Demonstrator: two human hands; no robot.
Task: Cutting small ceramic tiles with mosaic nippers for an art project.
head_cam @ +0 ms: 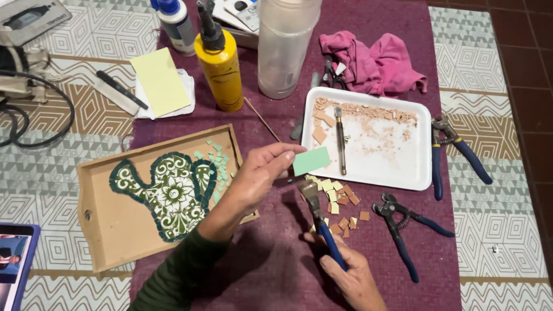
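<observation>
The green tile (pixel 311 160) is being pinched between the left hand (pixel 262 173) fingertips above the purple cloth (pixel 271 253). The right hand (pixel 348 273) is gripping blue-handled nippers (pixel 319 222) just below it. Cut tile pieces (pixel 340 201) are lying beside the white tray (pixel 403 167).

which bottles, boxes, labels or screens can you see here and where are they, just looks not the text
Yellow glue bottle: top centre, round, black nozzle.
White bottle: top, left of the yellow one, blue cap, grey label.
Clear plastic jar: top centre, tall, frosted.
Grey tool box: top left corner, flat.
Screen: bottom left edge, blue frame, lit picture.
</observation>
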